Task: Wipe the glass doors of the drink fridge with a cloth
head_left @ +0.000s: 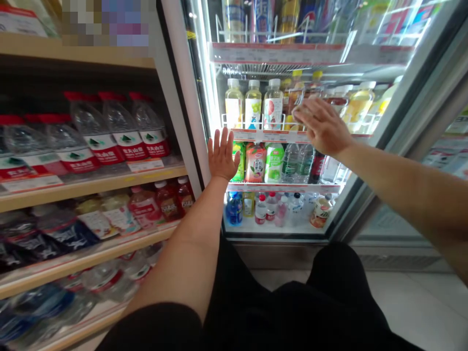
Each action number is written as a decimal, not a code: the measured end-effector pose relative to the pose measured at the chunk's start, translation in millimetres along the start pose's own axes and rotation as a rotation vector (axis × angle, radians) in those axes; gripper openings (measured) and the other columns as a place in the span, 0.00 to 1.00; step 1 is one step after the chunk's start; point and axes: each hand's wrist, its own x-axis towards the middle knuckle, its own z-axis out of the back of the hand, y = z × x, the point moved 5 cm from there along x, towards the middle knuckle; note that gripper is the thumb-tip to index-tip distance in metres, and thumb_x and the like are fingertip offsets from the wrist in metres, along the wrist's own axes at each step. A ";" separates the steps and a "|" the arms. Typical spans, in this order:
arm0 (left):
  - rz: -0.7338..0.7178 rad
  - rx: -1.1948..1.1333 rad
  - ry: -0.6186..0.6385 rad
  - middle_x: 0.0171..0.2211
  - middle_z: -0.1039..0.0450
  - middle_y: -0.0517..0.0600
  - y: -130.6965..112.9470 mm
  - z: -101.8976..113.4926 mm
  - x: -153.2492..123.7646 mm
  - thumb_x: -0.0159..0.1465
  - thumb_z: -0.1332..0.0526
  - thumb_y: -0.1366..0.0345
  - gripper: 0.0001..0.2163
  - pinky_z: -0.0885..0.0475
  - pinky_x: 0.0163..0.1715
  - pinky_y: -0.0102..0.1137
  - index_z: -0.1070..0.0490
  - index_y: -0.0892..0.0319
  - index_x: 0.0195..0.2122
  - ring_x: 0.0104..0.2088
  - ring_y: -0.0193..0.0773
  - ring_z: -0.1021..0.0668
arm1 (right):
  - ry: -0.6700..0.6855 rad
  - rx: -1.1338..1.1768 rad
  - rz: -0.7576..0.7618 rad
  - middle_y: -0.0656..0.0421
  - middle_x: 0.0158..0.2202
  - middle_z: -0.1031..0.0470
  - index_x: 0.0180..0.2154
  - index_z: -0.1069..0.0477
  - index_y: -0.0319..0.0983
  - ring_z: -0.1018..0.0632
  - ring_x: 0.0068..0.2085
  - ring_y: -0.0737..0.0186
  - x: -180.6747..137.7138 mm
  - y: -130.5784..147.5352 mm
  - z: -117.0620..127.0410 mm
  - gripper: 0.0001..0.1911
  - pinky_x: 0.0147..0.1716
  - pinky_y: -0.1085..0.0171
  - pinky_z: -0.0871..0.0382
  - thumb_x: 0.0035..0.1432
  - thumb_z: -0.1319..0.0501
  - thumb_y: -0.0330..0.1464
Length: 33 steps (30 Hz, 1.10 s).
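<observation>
My left hand [222, 155] is open with fingers spread, raised at the left edge of the open drinks cooler [210, 87], in front of its middle shelf [281, 135]. My right hand [321, 126] is stretched out flat, palm down, at the front of the same shelf, near a row of juice bottles [253, 103]. Neither hand holds anything. Below them stand green and pink drink bottles [256, 163] and clear water bottles [298, 163].
Wooden shelves [109, 183] on the left carry large red-labelled water bottles [106, 131] and packaged drinks. The cooler's glass door [420, 97] is swung open to the right. My dark-clothed knees [310, 302] are in front, over a light tiled floor.
</observation>
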 end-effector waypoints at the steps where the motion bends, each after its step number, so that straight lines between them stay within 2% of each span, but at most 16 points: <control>1: 0.001 -0.001 0.003 0.76 0.48 0.54 -0.1 0.0 0.0 0.73 0.48 0.49 0.33 0.70 0.77 0.45 0.42 0.60 0.74 0.78 0.45 0.57 | -0.046 -0.012 -0.078 0.66 0.76 0.44 0.74 0.45 0.55 0.45 0.77 0.45 4.8 -2.0 3.7 0.35 0.74 0.38 0.44 0.70 0.48 0.30; 3: 0.003 -0.001 0.012 0.76 0.48 0.54 -0.2 -0.1 0.1 0.72 0.48 0.50 0.33 0.70 0.77 0.45 0.42 0.60 0.75 0.78 0.46 0.58 | -0.089 -0.022 -0.174 0.70 0.76 0.45 0.75 0.49 0.58 0.48 0.77 0.43 11.1 -0.7 6.8 0.36 0.74 0.37 0.46 0.70 0.48 0.31; 4: 0.003 0.001 0.015 0.76 0.49 0.55 -0.3 -0.1 0.1 0.72 0.48 0.50 0.33 0.71 0.77 0.45 0.43 0.60 0.75 0.78 0.46 0.58 | -0.071 -0.018 -0.163 0.70 0.76 0.45 0.75 0.50 0.58 0.49 0.77 0.42 12.9 3.6 5.5 0.36 0.74 0.36 0.47 0.70 0.47 0.31; 7: 0.001 0.005 0.020 0.76 0.49 0.54 -0.7 0.0 0.1 0.72 0.48 0.51 0.33 0.71 0.77 0.45 0.43 0.61 0.75 0.78 0.46 0.57 | 0.072 0.015 0.029 0.67 0.77 0.45 0.75 0.50 0.56 0.47 0.77 0.43 14.2 21.7 -3.5 0.38 0.74 0.36 0.47 0.69 0.45 0.31; 9: 0.001 0.002 0.014 0.76 0.48 0.54 -0.6 0.4 0.1 0.72 0.48 0.50 0.33 0.70 0.77 0.44 0.42 0.60 0.74 0.78 0.45 0.57 | 0.097 0.021 0.085 0.65 0.76 0.45 0.74 0.46 0.56 0.44 0.77 0.45 15.2 24.8 -3.0 0.37 0.74 0.36 0.47 0.68 0.45 0.29; 13: -0.006 0.009 0.012 0.76 0.49 0.54 -0.4 0.5 -0.1 0.72 0.48 0.49 0.33 0.70 0.77 0.44 0.41 0.61 0.74 0.78 0.44 0.58 | -0.097 -0.007 -0.152 0.61 0.77 0.46 0.72 0.40 0.49 0.44 0.76 0.41 20.9 8.1 13.9 0.32 0.75 0.38 0.49 0.70 0.47 0.28; 14: -0.010 0.018 0.012 0.76 0.49 0.54 -0.4 0.5 -0.1 0.72 0.48 0.50 0.33 0.70 0.77 0.44 0.42 0.62 0.74 0.78 0.45 0.57 | -0.110 -0.009 -0.174 0.59 0.77 0.47 0.72 0.40 0.46 0.45 0.76 0.40 21.0 7.0 15.0 0.32 0.76 0.38 0.49 0.70 0.47 0.28; 16: -0.020 0.040 0.010 0.76 0.49 0.55 -0.5 0.3 -0.4 0.72 0.49 0.52 0.32 0.70 0.77 0.44 0.41 0.64 0.74 0.78 0.45 0.57 | -0.041 -0.003 -0.081 0.57 0.77 0.46 0.71 0.38 0.43 0.47 0.77 0.40 20.3 13.5 9.9 0.31 0.76 0.39 0.49 0.69 0.45 0.28; 19: -0.026 0.060 -0.003 0.75 0.48 0.56 -0.4 0.1 -0.9 0.72 0.49 0.52 0.32 0.69 0.77 0.44 0.40 0.64 0.73 0.78 0.45 0.56 | 0.084 0.005 0.126 0.59 0.75 0.40 0.68 0.34 0.45 0.43 0.76 0.44 16.6 25.8 -1.4 0.28 0.75 0.39 0.47 0.68 0.44 0.29; 20: -0.027 0.062 -0.008 0.75 0.48 0.56 -0.3 0.1 -1.0 0.72 0.49 0.52 0.32 0.69 0.77 0.44 0.40 0.64 0.73 0.78 0.45 0.56 | 0.059 0.001 0.120 0.59 0.74 0.39 0.68 0.33 0.45 0.42 0.75 0.45 16.4 24.9 -1.5 0.28 0.75 0.39 0.46 0.68 0.45 0.28; 24: -0.024 0.056 -0.006 0.76 0.48 0.55 0.2 -0.6 -1.3 0.73 0.49 0.51 0.32 0.69 0.77 0.44 0.41 0.63 0.74 0.78 0.45 0.56 | -0.172 -0.023 -0.114 0.49 0.74 0.41 0.69 0.34 0.37 0.42 0.75 0.39 15.9 10.8 6.8 0.30 0.73 0.40 0.44 0.66 0.46 0.26; 26: -0.020 0.043 -0.003 0.76 0.48 0.55 0.3 -0.5 -1.2 0.74 0.49 0.49 0.32 0.68 0.77 0.44 0.41 0.62 0.74 0.78 0.45 0.56 | -0.141 -0.024 -0.076 0.48 0.74 0.41 0.69 0.35 0.37 0.43 0.75 0.37 14.4 14.4 3.0 0.31 0.73 0.38 0.43 0.65 0.45 0.26; 29: -0.017 0.035 -0.001 0.75 0.48 0.55 0.1 0.0 -0.9 0.74 0.49 0.49 0.32 0.68 0.77 0.46 0.42 0.62 0.74 0.78 0.46 0.56 | 0.007 -0.005 0.097 0.53 0.74 0.39 0.68 0.34 0.41 0.42 0.75 0.39 12.7 26.4 -7.3 0.31 0.72 0.36 0.44 0.66 0.45 0.27; 31: -0.018 0.035 0.009 0.76 0.48 0.56 -0.1 -0.2 -0.9 0.73 0.49 0.51 0.32 0.68 0.77 0.48 0.42 0.62 0.74 0.78 0.48 0.56 | -0.012 0.005 0.048 0.54 0.74 0.40 0.69 0.34 0.41 0.42 0.75 0.40 14.5 24.4 -6.4 0.30 0.73 0.36 0.44 0.67 0.47 0.27; 33: -0.018 0.036 0.013 0.76 0.48 0.57 -0.2 -0.4 -0.9 0.73 0.49 0.52 0.32 0.68 0.77 0.49 0.42 0.63 0.74 0.78 0.48 0.56 | -0.111 0.006 -0.110 0.52 0.76 0.44 0.70 0.36 0.40 0.45 0.76 0.40 16.6 16.7 -0.6 0.31 0.74 0.38 0.46 0.68 0.48 0.26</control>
